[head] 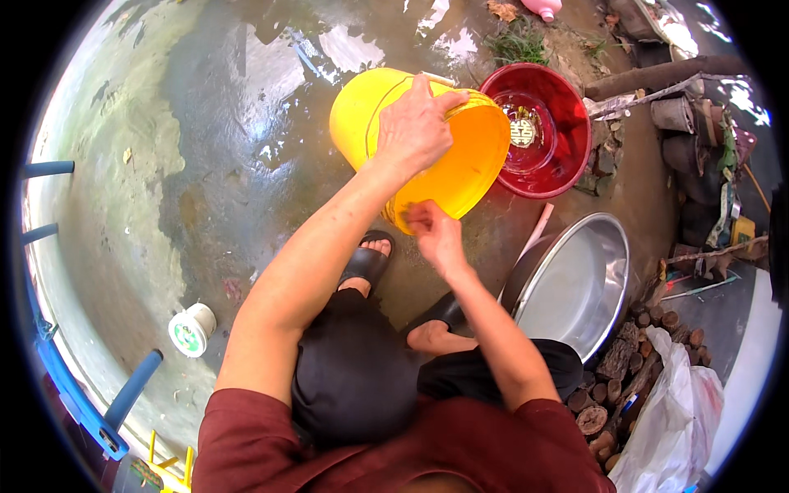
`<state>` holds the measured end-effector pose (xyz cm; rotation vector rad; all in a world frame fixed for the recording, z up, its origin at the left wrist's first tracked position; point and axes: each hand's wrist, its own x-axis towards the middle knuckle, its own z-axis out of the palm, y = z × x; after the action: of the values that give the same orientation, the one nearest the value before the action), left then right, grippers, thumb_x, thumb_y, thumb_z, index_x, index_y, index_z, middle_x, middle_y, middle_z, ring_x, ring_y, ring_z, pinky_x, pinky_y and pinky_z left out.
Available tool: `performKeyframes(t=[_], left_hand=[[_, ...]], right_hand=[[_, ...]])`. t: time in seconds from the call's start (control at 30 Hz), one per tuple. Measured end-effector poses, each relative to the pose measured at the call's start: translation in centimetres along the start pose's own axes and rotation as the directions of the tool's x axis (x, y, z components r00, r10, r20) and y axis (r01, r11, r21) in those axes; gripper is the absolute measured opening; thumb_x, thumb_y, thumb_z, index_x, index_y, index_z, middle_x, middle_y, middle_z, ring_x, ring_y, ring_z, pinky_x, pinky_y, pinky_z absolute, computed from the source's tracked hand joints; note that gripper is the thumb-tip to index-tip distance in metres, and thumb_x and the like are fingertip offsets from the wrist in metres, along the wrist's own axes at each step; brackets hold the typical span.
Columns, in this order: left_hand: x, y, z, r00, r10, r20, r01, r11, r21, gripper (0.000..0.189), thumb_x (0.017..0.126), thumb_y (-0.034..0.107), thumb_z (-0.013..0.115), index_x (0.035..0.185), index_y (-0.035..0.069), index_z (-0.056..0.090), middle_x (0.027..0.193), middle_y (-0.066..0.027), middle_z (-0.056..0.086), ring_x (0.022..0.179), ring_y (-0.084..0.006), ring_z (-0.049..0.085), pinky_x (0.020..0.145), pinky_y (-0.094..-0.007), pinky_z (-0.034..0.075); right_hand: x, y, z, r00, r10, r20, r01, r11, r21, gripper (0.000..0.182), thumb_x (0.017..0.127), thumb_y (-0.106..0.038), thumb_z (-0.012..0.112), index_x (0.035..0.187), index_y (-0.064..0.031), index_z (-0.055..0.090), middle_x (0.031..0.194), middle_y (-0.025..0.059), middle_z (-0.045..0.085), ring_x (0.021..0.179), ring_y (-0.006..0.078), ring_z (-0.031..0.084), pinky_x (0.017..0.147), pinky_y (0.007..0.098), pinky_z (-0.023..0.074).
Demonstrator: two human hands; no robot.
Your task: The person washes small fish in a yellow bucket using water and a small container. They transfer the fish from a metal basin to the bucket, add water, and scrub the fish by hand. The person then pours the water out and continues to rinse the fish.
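Note:
A yellow plastic bucket (363,114) lies tilted on its side, its mouth facing right and towards me. My left hand (419,126) grips its upper rim near the wire handle, thumb and forefinger spread. My right hand (439,235) is at the lower edge of the mouth, fingers bent against the rim and blurred. Something small and dark may be under those fingertips, but I cannot tell what. Close by the bucket's mouth stands a red basin (570,142) with a pale printed emblem on its bottom.
A steel basin (564,289) leans at my right, by stacked cut logs (616,363) and a white plastic sack (669,419). Wet concrete (246,166) spreads ahead and left. A small white tub (194,330) lies near blue furniture legs (132,388). Flowerpots (675,117) line the right side.

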<state>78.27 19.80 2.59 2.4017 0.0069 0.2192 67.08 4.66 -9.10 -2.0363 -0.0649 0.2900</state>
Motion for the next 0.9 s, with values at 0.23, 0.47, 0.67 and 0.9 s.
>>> performKeyframes(t=[0.23, 0.47, 0.67, 0.9], left_hand=[[-0.1, -0.1, -0.5, 0.998, -0.055, -0.017, 0.055, 0.998, -0.027, 0.040, 0.078, 0.010, 0.056, 0.112, 0.027, 0.068, 0.098, -0.0124, 0.051, 0.089, -0.0290, 0.060, 0.074, -0.0407, 0.049], [0.3, -1.2, -0.8, 0.999, 0.034, 0.026, -0.034, 0.999, -0.018, 0.038, 0.078, 0.011, 0.057, 0.110, 0.027, 0.069, 0.097, -0.0123, 0.051, 0.089, -0.0288, 0.061, 0.074, -0.0414, 0.050], [0.2, -0.2, -0.8, 0.991, 0.051, 0.123, -0.053, 0.999, 0.012, 0.041, 0.076, 0.009, 0.058, 0.111, 0.026, 0.068, 0.094, -0.0115, 0.050, 0.083, -0.0290, 0.061, 0.070, -0.0420, 0.050], [0.5, -0.2, -0.8, 0.995, 0.049, 0.082, -0.048, 0.999, -0.017, 0.038, 0.076, 0.012, 0.061, 0.111, 0.024, 0.069, 0.095, -0.0123, 0.051, 0.087, -0.0290, 0.060, 0.072, -0.0409, 0.050]], right_hand=[[5.9, 2.2, -8.1, 0.913, -0.349, 0.212, 0.397, 0.639, -0.658, 0.024, 0.069, 0.005, 0.060, 0.092, -0.0002, 0.057, 0.082, 0.0186, 0.063, 0.075, 0.0381, 0.061, 0.066, 0.0468, 0.0503], [4.5, -3.8, 2.9, 0.928, 0.181, 0.324, -0.222, 0.970, 0.094, 0.024, 0.072, 0.006, 0.062, 0.095, -0.0022, 0.060, 0.083, 0.0102, 0.065, 0.079, 0.0178, 0.064, 0.071, 0.0287, 0.0518], [10.0, 3.6, 4.0, 0.909, -0.348, 0.228, 0.403, 0.872, -0.278, 0.026, 0.083, -0.010, 0.054, 0.107, -0.0033, 0.063, 0.107, 0.0115, 0.065, 0.098, 0.0307, 0.062, 0.083, 0.0358, 0.0494], [14.4, 4.0, -5.3, 0.808, -0.403, 0.430, 0.551, 0.257, -0.794, 0.023, 0.075, -0.010, 0.059, 0.097, -0.0051, 0.062, 0.097, 0.0107, 0.060, 0.094, 0.0294, 0.058, 0.075, 0.0395, 0.0504]])
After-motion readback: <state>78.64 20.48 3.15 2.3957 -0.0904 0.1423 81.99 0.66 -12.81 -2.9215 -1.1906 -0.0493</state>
